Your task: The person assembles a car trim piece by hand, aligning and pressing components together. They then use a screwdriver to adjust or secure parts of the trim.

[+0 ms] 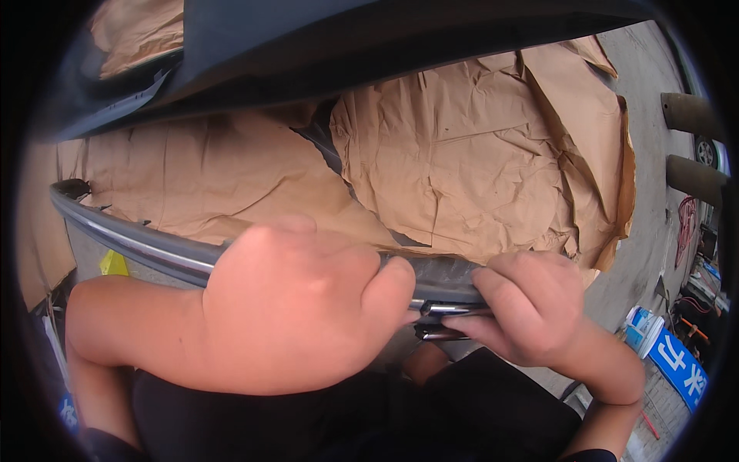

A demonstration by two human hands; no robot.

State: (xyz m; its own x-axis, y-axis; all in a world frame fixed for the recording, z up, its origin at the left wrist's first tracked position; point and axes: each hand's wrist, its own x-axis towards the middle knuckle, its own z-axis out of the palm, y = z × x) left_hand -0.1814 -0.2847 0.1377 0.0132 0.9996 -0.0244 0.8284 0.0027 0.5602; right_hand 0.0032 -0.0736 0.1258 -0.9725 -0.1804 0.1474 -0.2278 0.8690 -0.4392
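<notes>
A long, curved dark grey trim piece (154, 250) with a shiny chrome strip along it runs across in front of me, from the far left to beneath my hands. My left hand (308, 296) is closed over its middle, back of the hand up, thumb along the near side; its fingertips are hidden. Farther right, my right hand (531, 304) grips the trim, fingers over the top and thumb underneath. Between the hands, a short chrome end (454, 309) shows beside the right thumb, with a second shiny edge just below it.
Crumpled brown paper (462, 154) lies beyond the trim. Above it hangs a large dark panel (346, 54). Two brown posts (689, 113) stand at the right, near coiled red cable (687, 231), a white-and-blue bucket (643, 329) and a blue sign (679, 366). A yellow object (114, 262) sits left.
</notes>
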